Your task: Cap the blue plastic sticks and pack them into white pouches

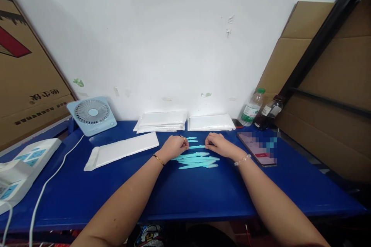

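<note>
My left hand (174, 148) and my right hand (222, 146) are both closed over the blue table, one at each end of a slim turquoise eyebrow razor (197, 147). The razor lies level between their fingertips. Just in front of it, a loose pile of similar eyebrow razors (194, 160) rests on the table, some with clear caps at the right end. A couple more razors (192, 139) lie behind the held one, partly hidden by my left hand.
A white padded mailer (123, 149) lies to the left, with stacked mailers (160, 121) and another stack (211, 122) along the wall. A small fan (92, 114) and power strip (31, 162) stand left. On the right are a phone (257, 148) and two bottles (252, 108).
</note>
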Available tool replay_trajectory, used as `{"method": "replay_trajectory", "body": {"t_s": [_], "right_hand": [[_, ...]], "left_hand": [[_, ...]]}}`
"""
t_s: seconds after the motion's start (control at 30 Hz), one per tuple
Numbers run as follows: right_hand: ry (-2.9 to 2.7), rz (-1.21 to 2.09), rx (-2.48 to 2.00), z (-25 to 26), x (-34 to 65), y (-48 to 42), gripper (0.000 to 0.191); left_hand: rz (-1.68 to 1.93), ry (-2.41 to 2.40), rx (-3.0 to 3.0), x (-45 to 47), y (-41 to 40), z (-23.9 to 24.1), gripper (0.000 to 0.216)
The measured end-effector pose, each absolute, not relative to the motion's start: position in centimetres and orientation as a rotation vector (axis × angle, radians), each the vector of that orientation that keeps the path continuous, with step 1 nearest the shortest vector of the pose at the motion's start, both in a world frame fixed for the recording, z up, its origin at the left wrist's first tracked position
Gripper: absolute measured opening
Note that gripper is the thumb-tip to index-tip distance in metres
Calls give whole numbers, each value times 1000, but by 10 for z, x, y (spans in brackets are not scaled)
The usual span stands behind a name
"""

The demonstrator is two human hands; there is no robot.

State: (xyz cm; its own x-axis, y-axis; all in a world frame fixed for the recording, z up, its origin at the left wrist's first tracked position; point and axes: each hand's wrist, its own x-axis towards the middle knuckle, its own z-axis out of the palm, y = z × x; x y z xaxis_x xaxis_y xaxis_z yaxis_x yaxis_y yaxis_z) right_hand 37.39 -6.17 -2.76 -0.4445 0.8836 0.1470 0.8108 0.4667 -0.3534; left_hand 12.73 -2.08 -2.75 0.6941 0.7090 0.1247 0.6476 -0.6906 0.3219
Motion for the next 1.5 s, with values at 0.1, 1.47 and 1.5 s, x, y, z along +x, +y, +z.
{"method": "replay_trajectory", "body": {"t_s": [0.1, 1.47, 1.5], "right_hand": [[-2376, 267, -1470, -30, 383, -57, 12], [-2465, 374, -1340, -28, 359, -68, 11], [-2468, 331, -1332, -30, 357, -67, 10]], "left_hand": [[357, 1157, 2667, 122, -16, -27, 15], [284, 972, 2777, 127, -23, -31, 17], [280, 970, 2798, 128, -23, -31, 16]]}}
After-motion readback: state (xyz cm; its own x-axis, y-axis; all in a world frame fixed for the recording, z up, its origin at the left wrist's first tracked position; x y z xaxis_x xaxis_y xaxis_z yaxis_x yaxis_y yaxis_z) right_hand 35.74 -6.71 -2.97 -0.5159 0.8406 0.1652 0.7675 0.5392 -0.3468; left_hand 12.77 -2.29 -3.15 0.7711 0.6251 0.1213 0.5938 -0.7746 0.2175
